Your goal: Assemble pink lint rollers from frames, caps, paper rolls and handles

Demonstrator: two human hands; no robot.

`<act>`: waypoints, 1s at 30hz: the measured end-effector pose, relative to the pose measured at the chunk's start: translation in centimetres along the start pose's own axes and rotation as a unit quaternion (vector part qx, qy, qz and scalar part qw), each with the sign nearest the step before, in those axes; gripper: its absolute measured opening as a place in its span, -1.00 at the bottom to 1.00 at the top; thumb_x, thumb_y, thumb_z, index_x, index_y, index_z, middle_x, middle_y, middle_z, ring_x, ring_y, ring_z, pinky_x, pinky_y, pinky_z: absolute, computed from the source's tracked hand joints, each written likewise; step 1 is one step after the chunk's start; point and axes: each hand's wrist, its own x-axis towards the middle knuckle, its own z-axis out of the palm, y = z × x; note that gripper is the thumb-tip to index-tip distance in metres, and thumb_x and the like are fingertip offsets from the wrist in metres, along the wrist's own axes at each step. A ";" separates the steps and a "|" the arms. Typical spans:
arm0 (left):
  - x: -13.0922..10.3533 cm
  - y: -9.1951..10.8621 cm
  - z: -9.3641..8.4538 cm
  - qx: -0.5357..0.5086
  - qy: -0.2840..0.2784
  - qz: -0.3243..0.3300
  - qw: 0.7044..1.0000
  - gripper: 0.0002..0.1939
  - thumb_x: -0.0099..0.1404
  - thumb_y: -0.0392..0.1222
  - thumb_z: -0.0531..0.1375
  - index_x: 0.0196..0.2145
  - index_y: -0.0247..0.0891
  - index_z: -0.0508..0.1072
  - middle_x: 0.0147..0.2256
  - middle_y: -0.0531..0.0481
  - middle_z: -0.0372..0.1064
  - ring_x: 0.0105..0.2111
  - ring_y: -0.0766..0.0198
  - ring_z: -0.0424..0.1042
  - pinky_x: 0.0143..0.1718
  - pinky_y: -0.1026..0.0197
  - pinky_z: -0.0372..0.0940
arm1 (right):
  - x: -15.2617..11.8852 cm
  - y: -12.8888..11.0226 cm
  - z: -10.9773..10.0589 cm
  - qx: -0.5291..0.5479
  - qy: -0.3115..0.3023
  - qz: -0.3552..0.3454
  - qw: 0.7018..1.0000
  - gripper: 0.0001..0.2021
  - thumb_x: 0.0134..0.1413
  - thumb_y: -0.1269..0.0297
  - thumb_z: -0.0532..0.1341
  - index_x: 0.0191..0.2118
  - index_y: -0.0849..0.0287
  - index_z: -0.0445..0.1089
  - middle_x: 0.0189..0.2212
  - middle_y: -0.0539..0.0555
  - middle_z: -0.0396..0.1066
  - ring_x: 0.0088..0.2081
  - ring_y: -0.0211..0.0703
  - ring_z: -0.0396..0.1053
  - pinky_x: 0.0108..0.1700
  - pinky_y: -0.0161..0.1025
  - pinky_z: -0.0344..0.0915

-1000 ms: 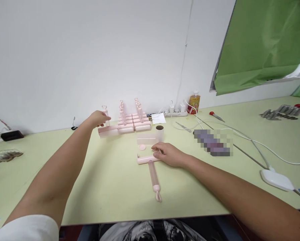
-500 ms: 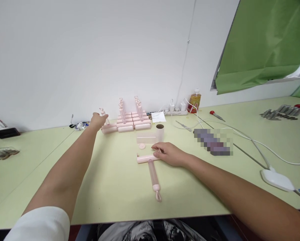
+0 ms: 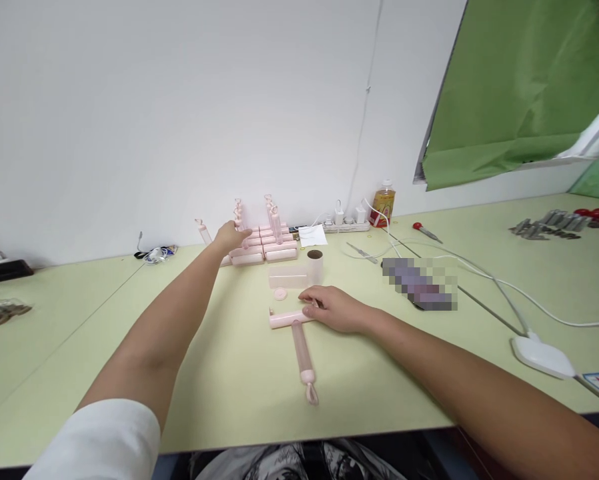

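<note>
A pink lint roller point(image 3: 302, 353) lies on the table, its clear pink handle pointing toward me and its loop nearest the edge. My right hand point(image 3: 335, 308) is closed around the right end of its crossbar. Farther back, my left hand point(image 3: 230, 239) has its fingers closed about the handle of a standing lint roller point(image 3: 245, 244) in the grouped row; part of that handle is hidden. One lint roller point(image 3: 203, 231) stands tilted left of this hand. Behind the lying roller are a small pink disc point(image 3: 280, 294), a pale pink rectangular cover point(image 3: 287, 277) and an upright white roll point(image 3: 315, 268) with a cardboard core.
Several finished-looking lint rollers point(image 3: 281, 252) stand against the wall. A power strip point(image 3: 347, 227), paper point(image 3: 313, 235) and a bottle point(image 3: 382, 205) line the back. Tweezers point(image 3: 362, 252), a red-handled screwdriver point(image 3: 427, 231), cables, a blurred object point(image 3: 419, 285) and a white charger point(image 3: 543, 357) occupy the right.
My left hand has moved right, from the leftmost standing lint roller's handle to the neighbouring one. My right hand stays on the lying roller, and the view has shifted slightly.
</note>
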 end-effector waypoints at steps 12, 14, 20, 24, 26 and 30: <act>1.7 -2.9 -0.4 0.042 -0.032 0.024 0.998 -0.75 0.01 -0.13 0.36 -0.40 -0.24 0.40 -0.64 0.09 0.29 -0.62 0.29 0.32 -0.57 0.28 0.13 | 0.1 0.0 0.0 0.004 -0.020 0.009 1.000 -0.63 0.18 0.12 0.13 0.04 0.16 0.39 -0.04 0.17 0.43 -0.11 0.00 0.38 -0.11 -0.14 0.28; 1.4 -2.9 -1.0 0.040 -0.034 0.018 0.998 -0.76 0.01 -0.16 0.36 -0.41 -0.25 0.39 -0.65 0.08 0.28 -0.64 0.28 0.32 -0.59 0.28 0.14 | 0.1 0.1 0.0 0.002 -0.021 0.008 1.000 -0.63 0.18 0.12 0.13 0.04 0.17 0.39 -0.04 0.17 0.43 -0.10 0.00 0.38 -0.10 -0.13 0.28; 1.3 -3.7 -2.2 0.000 -0.039 -0.020 0.999 -0.75 0.01 -0.24 0.35 -0.38 -0.28 0.36 -0.61 0.04 0.29 -0.61 0.24 0.37 -0.59 0.24 0.26 | 0.1 0.3 0.0 0.003 -0.022 0.011 1.000 -0.63 0.18 0.13 0.13 0.04 0.16 0.38 -0.03 0.17 0.42 -0.10 -0.01 0.38 -0.10 -0.13 0.27; 1.6 -4.4 -2.4 -0.062 -0.050 -0.026 0.996 -0.73 -0.01 -0.24 0.36 -0.37 -0.27 0.36 -0.54 0.02 0.30 -0.55 0.24 0.39 -0.52 0.19 0.35 | 0.0 0.4 0.0 0.000 -0.020 0.009 1.000 -0.63 0.18 0.12 0.13 0.04 0.16 0.38 -0.03 0.17 0.42 -0.10 0.00 0.38 -0.12 -0.14 0.27; 1.7 -4.5 -2.4 -0.092 -0.060 -0.019 0.994 -0.74 -0.03 -0.27 0.35 -0.40 -0.27 0.35 -0.51 0.02 0.30 -0.52 0.25 0.39 -0.49 0.18 0.37 | 0.0 0.4 0.0 0.000 -0.021 0.008 1.000 -0.63 0.18 0.12 0.13 0.04 0.17 0.38 -0.03 0.17 0.42 -0.11 -0.01 0.38 -0.13 -0.14 0.27; 2.0 -4.8 -2.3 -0.139 -0.068 0.006 0.988 -0.71 -0.11 -0.39 0.34 -0.43 -0.28 0.32 -0.43 0.00 0.34 -0.45 0.28 0.39 -0.44 0.21 0.35 | 0.0 0.3 0.0 0.002 -0.019 0.007 1.000 -0.64 0.18 0.14 0.13 0.03 0.16 0.39 -0.04 0.17 0.43 -0.11 -0.01 0.38 -0.12 -0.15 0.27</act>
